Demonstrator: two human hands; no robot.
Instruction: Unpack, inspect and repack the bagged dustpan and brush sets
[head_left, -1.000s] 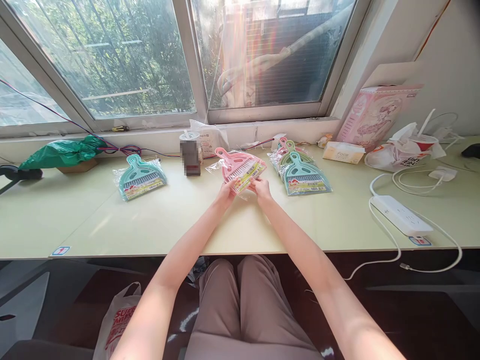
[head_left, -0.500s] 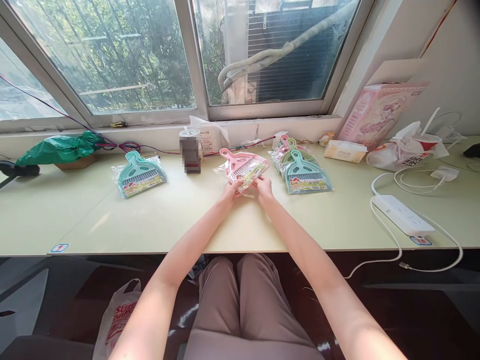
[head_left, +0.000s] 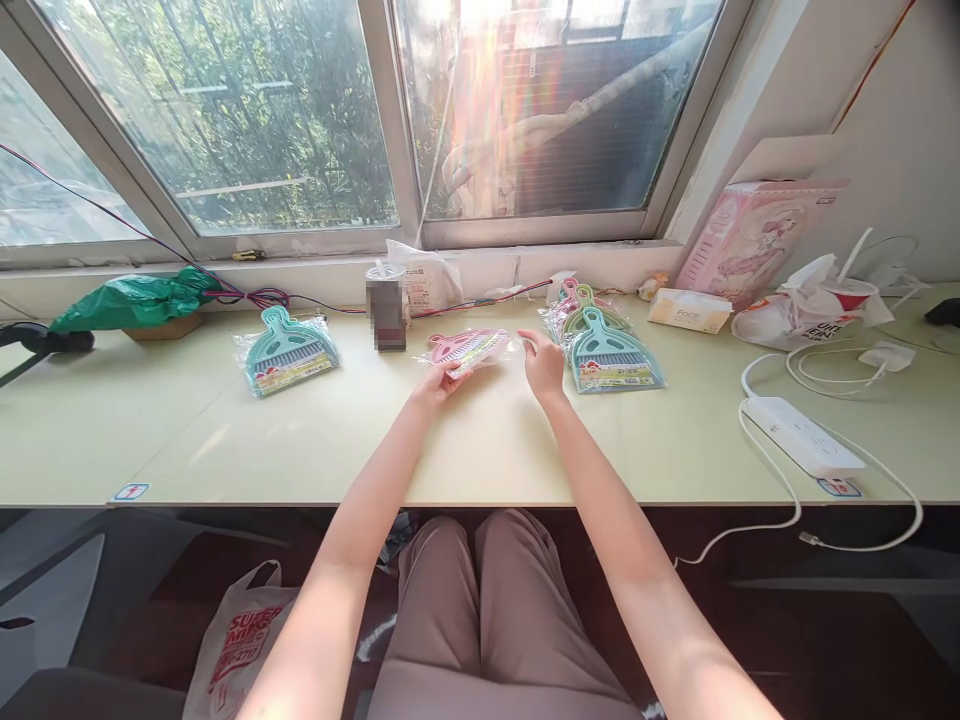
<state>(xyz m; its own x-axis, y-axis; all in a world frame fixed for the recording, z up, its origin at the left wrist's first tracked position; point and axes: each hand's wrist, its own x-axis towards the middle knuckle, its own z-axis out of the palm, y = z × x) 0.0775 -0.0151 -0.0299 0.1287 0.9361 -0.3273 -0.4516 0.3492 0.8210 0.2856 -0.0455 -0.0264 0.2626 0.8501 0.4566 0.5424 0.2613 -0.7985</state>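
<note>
Pink dustpan-and-brush set [head_left: 466, 344]: I saw it in its clear wrapper above the surface [head_left: 480, 455], just beyond my hands and between them; I couldn't tell whether it rested there.
Long axis: roughly left to right, right end angled slightly away.
Left hand [head_left: 437, 383]: nearer, clamped on the near left edge.
Right hand [head_left: 544, 368]: beside the right end; I couldn't tell whether its fingers pinched wrapper.
Stacked dustpan sets [head_left: 616, 362]: just right of that hand.
</note>
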